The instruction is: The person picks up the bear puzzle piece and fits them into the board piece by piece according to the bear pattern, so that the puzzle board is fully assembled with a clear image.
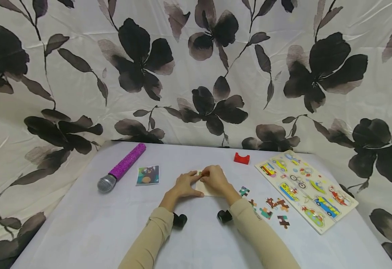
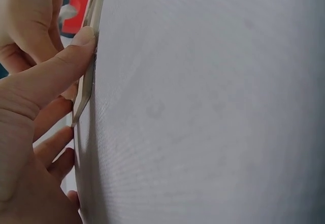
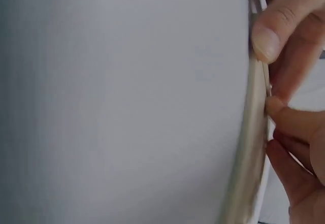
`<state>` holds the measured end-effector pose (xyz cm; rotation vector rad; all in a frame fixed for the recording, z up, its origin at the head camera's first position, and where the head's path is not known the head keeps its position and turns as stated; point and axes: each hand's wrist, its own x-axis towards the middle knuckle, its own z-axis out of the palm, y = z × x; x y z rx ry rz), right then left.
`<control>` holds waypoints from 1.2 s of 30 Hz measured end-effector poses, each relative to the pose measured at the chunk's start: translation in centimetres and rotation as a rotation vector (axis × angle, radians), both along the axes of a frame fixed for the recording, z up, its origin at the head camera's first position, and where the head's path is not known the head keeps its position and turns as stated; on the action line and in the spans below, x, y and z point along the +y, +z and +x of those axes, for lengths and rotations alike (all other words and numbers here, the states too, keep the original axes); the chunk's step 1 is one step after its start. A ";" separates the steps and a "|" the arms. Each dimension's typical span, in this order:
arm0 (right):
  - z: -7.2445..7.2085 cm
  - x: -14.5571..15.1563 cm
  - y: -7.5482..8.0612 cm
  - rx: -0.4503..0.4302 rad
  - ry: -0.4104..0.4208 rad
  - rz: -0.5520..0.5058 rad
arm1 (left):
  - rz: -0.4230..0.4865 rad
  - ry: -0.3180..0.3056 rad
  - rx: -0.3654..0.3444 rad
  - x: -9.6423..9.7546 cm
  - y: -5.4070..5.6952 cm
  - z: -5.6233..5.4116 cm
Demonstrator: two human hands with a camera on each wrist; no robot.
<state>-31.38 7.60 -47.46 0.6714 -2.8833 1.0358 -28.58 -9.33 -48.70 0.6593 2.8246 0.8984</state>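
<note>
A small pale wooden puzzle tray (image 1: 212, 191) lies flat on the table between the hands. The left hand (image 1: 186, 185) holds its left side, with the thumb (image 2: 84, 37) along the near edge and the fingers spread at the side. Over the tray's upper left part, the right hand (image 1: 215, 179) has its fingers curled and pinches a small puzzle piece, mostly hidden by the fingertips. In the right wrist view, the right fingers (image 3: 299, 125) meet the tray top beside the left thumb (image 3: 267, 42). Loose jigsaw pieces (image 1: 266, 213) lie right of the right forearm.
A square bear picture card (image 1: 148, 175) and a purple glitter microphone (image 1: 127, 163) lie to the left. Behind the right hand stands a small red block (image 1: 241, 158). A vehicle picture board (image 1: 307, 186) lies at the right. A floral cloth (image 1: 202, 74) hangs behind the table.
</note>
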 end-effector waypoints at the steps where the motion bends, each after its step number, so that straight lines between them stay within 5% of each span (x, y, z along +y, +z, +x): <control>1: -0.1 0.2 0.0 -0.012 0.000 -0.025 | 0.001 0.002 -0.003 -0.1 0.0 0.0; 8: 0.6 4.1 0.6 -0.069 -0.053 -0.163 | -0.016 0.002 -0.015 0.1 0.0 0.0; 19: 3.6 14.4 1.4 -0.202 -0.146 -0.032 | -0.011 0.024 -0.011 0.3 0.1 0.1; 27: 4.5 14.8 -0.1 -0.282 -0.189 0.037 | -0.011 0.034 -0.004 -0.1 -0.1 0.0; 36: 3.9 14.7 0.0 -0.281 -0.180 -0.096 | -0.018 0.019 -0.019 0.0 0.0 0.0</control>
